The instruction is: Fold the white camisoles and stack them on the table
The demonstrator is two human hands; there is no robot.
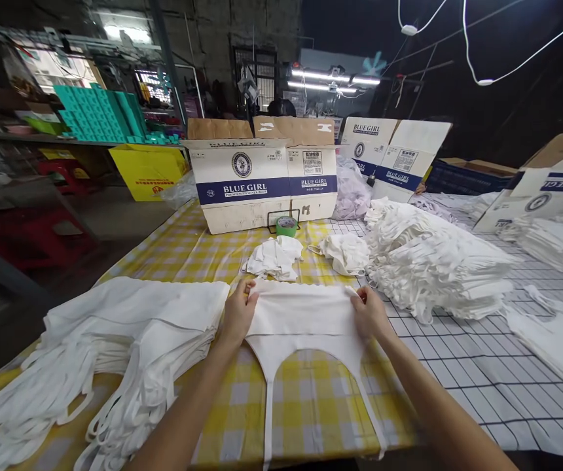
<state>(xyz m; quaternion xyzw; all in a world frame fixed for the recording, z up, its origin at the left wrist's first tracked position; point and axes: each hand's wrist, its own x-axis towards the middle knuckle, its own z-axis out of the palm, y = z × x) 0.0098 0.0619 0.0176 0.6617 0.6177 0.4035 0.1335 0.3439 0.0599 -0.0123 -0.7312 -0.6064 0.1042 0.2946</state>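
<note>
A white strappy garment (304, 317) lies flat on the yellow checked tablecloth (306, 392), its two straps running toward the near edge. My left hand (238, 313) grips its left edge with the fingers curled over the cloth. My right hand (370, 313) pinches its right edge the same way. The upper part of the garment looks folded over between my hands. Two small folded white bundles (275, 256) (345, 252) lie just beyond it.
A stack of white garments (129, 333) with dangling straps sits on the left; a bigger heap (433, 261) is on the right. BLUE GIRL cardboard boxes (262, 176) stand at the back, a green tape roll (286, 226) before them. More white piles (556, 242) lie far right.
</note>
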